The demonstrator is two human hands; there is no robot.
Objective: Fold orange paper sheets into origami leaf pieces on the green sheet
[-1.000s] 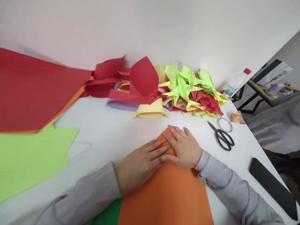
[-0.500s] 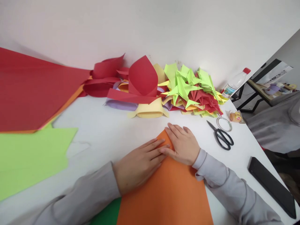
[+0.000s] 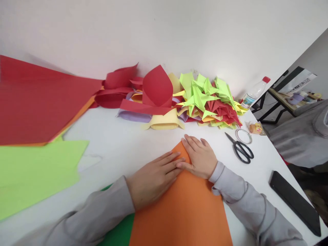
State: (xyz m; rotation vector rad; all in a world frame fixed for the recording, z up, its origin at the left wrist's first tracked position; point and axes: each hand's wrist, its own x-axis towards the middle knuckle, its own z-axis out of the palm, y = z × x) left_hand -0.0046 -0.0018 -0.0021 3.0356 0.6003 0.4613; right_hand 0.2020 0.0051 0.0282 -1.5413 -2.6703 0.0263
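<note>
Left hand point(image 3: 153, 179): spread flat, palm down on the orange sheet point(image 3: 184, 212), fingers aimed toward 2 o'clock. It grips nothing, it's just pressing.
Right hand point(image 3: 201, 157): open and flat too, lying over the sheet's far tip, fingertips toward 11 o'clock, thumb touching the left fingertips.
Orange sheet: on the white bench point(image 3: 123, 143) straight in front of the person, its point at 12 o'clock under both hands. Two palms on it look like weight to keep the tip flat and stop the paper sliding.
Green sheet point(image 3: 120, 234): peeks out from under the orange one at 7 o'clock.
Scissors point(image 3: 241, 150): at 3 o'clock from the right hand, blades closed, tape roll point(image 3: 244, 135) just beyond. Handy for that hand, I'd say.
Folded pile point(image 3: 205, 102): at 12 o'clock against the wall, red, lime and yellow pieces heaped out of the working space.
Loose sheets: lime sheet point(image 3: 33, 174) at 9 o'clock, red sheet point(image 3: 38, 102) at 10 o'clock.
Phone point(image 3: 294, 201): at 4 o'clock near the bench edge, well apart from the paper.
</note>
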